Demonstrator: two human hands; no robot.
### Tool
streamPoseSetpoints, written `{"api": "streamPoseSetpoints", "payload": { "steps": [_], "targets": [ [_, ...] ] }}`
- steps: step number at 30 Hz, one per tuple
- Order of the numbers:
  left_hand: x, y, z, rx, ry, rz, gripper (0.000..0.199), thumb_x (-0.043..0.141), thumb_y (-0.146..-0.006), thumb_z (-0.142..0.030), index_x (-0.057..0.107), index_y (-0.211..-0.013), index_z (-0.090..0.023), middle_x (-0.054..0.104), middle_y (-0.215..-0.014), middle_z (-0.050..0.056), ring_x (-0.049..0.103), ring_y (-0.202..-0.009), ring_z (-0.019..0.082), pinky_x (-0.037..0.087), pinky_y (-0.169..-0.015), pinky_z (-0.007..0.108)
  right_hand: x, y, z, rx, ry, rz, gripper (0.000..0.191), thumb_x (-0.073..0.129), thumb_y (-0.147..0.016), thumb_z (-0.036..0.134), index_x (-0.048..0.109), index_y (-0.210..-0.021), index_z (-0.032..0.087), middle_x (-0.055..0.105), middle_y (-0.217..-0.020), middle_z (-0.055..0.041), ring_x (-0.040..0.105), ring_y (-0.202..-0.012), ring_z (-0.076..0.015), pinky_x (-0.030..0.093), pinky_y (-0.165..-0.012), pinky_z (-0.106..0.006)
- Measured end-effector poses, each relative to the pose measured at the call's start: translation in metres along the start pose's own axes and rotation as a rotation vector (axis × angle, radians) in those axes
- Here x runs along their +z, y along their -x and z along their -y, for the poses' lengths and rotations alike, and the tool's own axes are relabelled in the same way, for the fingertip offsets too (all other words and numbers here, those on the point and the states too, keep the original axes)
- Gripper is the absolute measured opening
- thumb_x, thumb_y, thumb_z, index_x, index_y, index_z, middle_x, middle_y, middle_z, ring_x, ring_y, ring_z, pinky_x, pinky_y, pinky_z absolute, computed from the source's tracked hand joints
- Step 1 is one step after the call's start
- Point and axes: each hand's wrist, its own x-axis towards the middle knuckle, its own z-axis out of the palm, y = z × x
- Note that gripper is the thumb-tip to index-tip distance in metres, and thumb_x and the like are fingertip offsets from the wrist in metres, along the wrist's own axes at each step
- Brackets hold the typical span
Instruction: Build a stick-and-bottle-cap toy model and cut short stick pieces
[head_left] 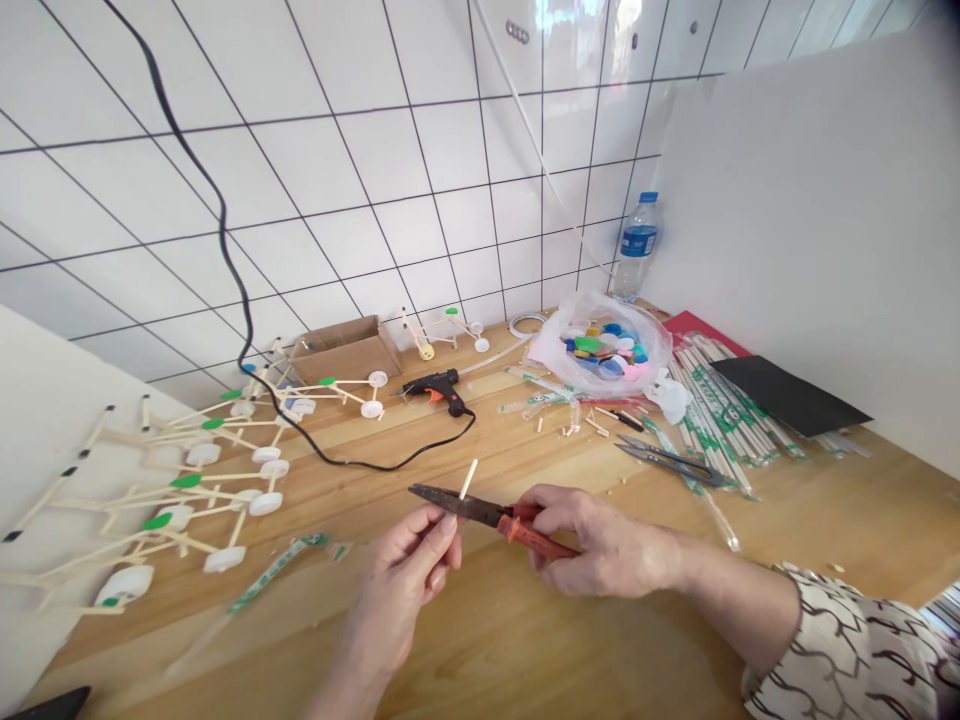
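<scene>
My left hand (405,570) is closed in a pinch on a short, pale wooden stick (469,478), whose upper end pokes up past the pliers. The stick's lower part is hidden by my fingers and the tool. Wrapped around the red handles of the long-nosed pliers (521,530) is my right hand (600,545). The dark jaws point left and cross the stick just above my left fingertips. Whether the jaws are tight on the wood I cannot tell.
Stick models (195,495) with bottle-cap wheels fill the left side. Behind are a glue gun (439,385) with its black cord, a cardboard box (349,350) and a bag of caps (551,345). At right lie thread snips (675,462), wrapped chopsticks (720,405) and a black sheet (787,393).
</scene>
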Motion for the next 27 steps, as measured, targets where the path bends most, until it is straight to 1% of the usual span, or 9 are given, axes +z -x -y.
{"api": "streamPoseSetpoints", "payload": {
  "steps": [7, 10, 15, 19, 24, 27],
  "targets": [
    [-0.0004, 0.0009, 0.0030, -0.008, 0.029, 0.022, 0.029, 0.064, -0.070, -0.041, 0.054, -0.067, -0.015, 0.049, -0.054, -0.004, 0.031, -0.042, 0.002, 0.017, -0.041, 0.016, 0.0015, 0.0011, 0.0012, 0.007, 0.002, -0.010, 0.007, 0.057, -0.063, 0.008, 0.058, -0.067, 0.014, 0.055, -0.095, -0.0035, 0.054, -0.078, -0.0131, 0.043, -0.067, -0.023],
    [-0.0005, 0.0007, 0.0028, -0.007, 0.033, 0.026, 0.029, 0.064, -0.070, -0.042, 0.054, -0.067, -0.015, 0.050, -0.054, -0.004, 0.031, -0.042, 0.003, 0.017, -0.041, 0.016, 0.0035, 0.0012, -0.0014, -0.023, 0.016, -0.017, 0.007, 0.056, -0.062, 0.007, 0.054, -0.062, 0.013, 0.054, -0.092, -0.0025, 0.052, -0.074, -0.0116, 0.041, -0.064, -0.021],
    [-0.0006, 0.0018, 0.0017, -0.019, 0.030, 0.018, 0.029, 0.064, -0.070, -0.042, 0.055, -0.069, -0.015, 0.050, -0.053, -0.004, 0.030, -0.042, 0.003, 0.017, -0.041, 0.017, 0.0048, 0.0000, -0.0031, -0.064, 0.047, -0.009, 0.015, 0.052, -0.061, 0.005, 0.042, -0.055, 0.014, 0.051, -0.086, -0.0015, 0.048, -0.069, -0.0097, 0.039, -0.060, -0.020],
    [-0.0010, 0.0038, 0.0014, -0.014, 0.023, 0.026, 0.030, 0.063, -0.070, -0.044, 0.055, -0.068, -0.015, 0.050, -0.052, -0.004, 0.030, -0.042, 0.003, 0.017, -0.041, 0.017, 0.0044, 0.0003, -0.0010, -0.104, 0.080, -0.005, 0.018, 0.050, -0.062, 0.005, 0.037, -0.054, 0.016, 0.048, -0.083, -0.0008, 0.046, -0.068, -0.0090, 0.038, -0.059, -0.020],
    [-0.0003, 0.0052, -0.0008, 0.007, 0.010, 0.010, 0.033, 0.064, -0.068, -0.044, 0.052, -0.061, -0.015, 0.048, -0.049, -0.003, 0.029, -0.041, 0.003, 0.017, -0.041, 0.018, 0.0041, 0.0013, -0.0004, -0.121, 0.141, -0.011, 0.021, 0.048, -0.060, 0.003, 0.032, -0.055, 0.017, 0.043, -0.078, 0.0004, 0.041, -0.064, -0.0086, 0.035, -0.057, -0.021],
    [0.0003, 0.0048, -0.0017, 0.018, 0.003, 0.005, 0.032, 0.064, -0.068, -0.044, 0.053, -0.061, -0.014, 0.048, -0.049, -0.004, 0.028, -0.041, 0.003, 0.016, -0.041, 0.018, 0.0036, 0.0007, -0.0020, -0.128, 0.154, -0.011, 0.023, 0.047, -0.059, 0.003, 0.029, -0.055, 0.017, 0.042, -0.077, 0.0008, 0.041, -0.065, -0.0090, 0.034, -0.057, -0.021]
  ]
}}
